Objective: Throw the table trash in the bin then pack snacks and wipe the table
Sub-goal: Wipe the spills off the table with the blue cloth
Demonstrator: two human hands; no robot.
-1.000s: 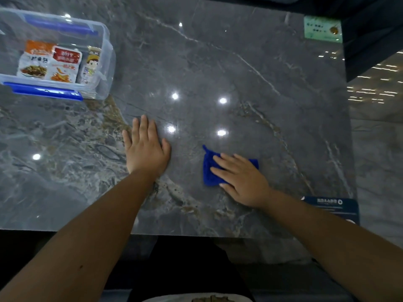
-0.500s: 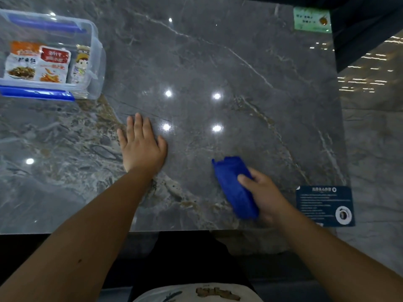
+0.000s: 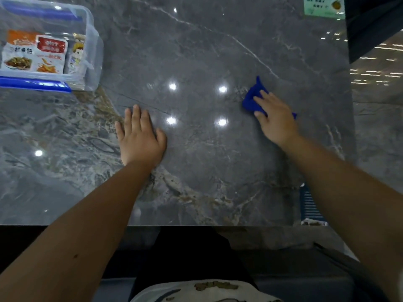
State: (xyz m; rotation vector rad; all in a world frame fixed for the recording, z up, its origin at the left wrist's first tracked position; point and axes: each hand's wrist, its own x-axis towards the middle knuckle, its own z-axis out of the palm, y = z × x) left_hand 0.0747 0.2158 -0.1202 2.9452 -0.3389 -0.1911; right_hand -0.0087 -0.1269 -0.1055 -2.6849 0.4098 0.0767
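Right hand (image 3: 275, 118) lies palm-down on a bunched blue cloth (image 3: 253, 99), fingers spread over it and pressing it flat to the grey marble table (image 3: 207, 51), right of centre and toward the far side; a corner of the cloth pokes up past the fingertips, and a sliver of blue shows on the far side of the wrist. Whether the fingers curl under the cloth's edge I can't tell from where I stand. Over on the other side, the left hand (image 3: 139, 138) rests open and flat on the bare stone, fingers together and pointing away from the person, gripping nothing. The two hands are well apart, with four ceiling-light reflections shining on the polished surface between them. At the far left corner sits a clear plastic container (image 3: 93, 53) with blue clips, and inside it lie the snack packets (image 3: 36, 54), side by side against its near wall. A green label (image 3: 323, 6) is stuck at the table's far right corner, and a dark blue one (image 3: 309, 203) shows near the front right edge, partly hidden by the right forearm.
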